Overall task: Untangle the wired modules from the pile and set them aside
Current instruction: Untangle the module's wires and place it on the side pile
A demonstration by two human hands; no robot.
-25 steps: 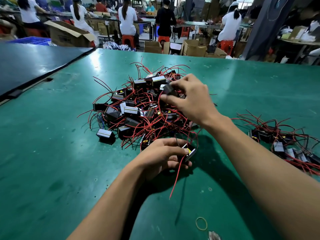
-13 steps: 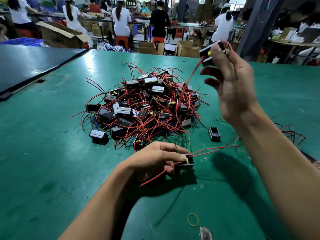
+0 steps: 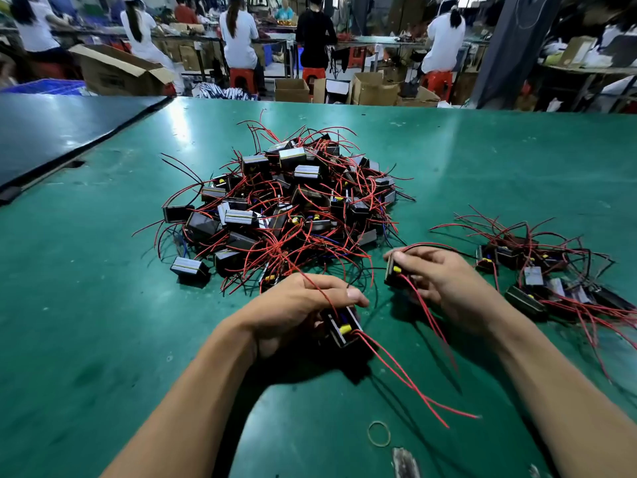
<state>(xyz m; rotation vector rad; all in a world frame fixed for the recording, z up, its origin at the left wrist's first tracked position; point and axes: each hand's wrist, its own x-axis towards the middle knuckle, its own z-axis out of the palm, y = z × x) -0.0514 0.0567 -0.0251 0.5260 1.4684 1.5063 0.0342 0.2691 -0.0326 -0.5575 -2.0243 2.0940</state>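
I read the left hand (image 3: 296, 305) as thumb and fingers curled round a black wired module (image 3: 341, 326), low in the centre of the frame. Its yellow part faces up and two red leads trail toward the lower right. The right hand (image 3: 444, 284), just to its right, pinches a second module (image 3: 393, 270) by one end, red wires hanging below the palm. Both modules are held near the front edge of the pile (image 3: 282, 208) of tangled modules at centre. A smaller cluster (image 3: 537, 270) of modules lies toward the right edge, beside the right hand. Everything rests on the green table mat (image 3: 86, 305), with a rubber band (image 3: 379, 433) at bottom centre.
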